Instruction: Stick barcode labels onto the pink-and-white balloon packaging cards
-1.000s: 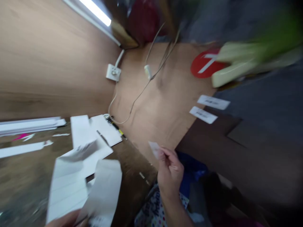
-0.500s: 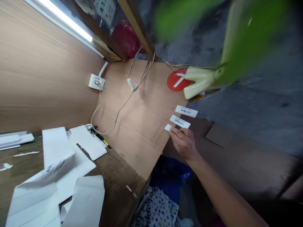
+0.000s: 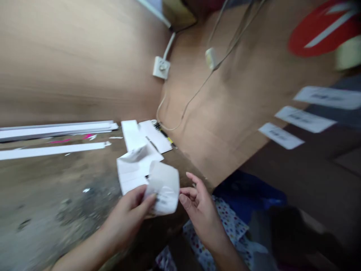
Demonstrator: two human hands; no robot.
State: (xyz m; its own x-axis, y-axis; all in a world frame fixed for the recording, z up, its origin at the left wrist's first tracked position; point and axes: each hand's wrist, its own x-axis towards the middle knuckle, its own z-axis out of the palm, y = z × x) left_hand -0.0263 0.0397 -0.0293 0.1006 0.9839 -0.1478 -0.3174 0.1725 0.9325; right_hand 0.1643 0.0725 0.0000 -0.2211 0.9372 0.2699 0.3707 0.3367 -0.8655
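Observation:
My left hand (image 3: 135, 207) grips a strip of white label paper (image 3: 166, 180) between thumb and fingers; faint print shows near the thumb. The strip curves up in front of more folded white paper (image 3: 128, 171) on the bench. Just off the strip's right edge is my right hand (image 3: 199, 203), its fingers apart and partly bent, with nothing visible in them. Three white stickers with blurred print are stuck along the edge of the brown panel to the right: a lower sticker (image 3: 281, 135), a middle sticker (image 3: 306, 119) and an upper sticker (image 3: 329, 97).
Long white strips (image 3: 53, 150) lie on the worn bench (image 3: 42, 195) at left. A yellow-black pen (image 3: 169, 140) lies by the panel's foot. A white cable (image 3: 194, 99) hangs near a wall socket (image 3: 161, 67). Below right are a dotted bag (image 3: 229, 218) and blue plastic (image 3: 248, 190).
My right hand has left the lowest sticker, which now stays on the panel edge, and come back over the bench. My left hand has come into view holding the label strip. The view has swung left.

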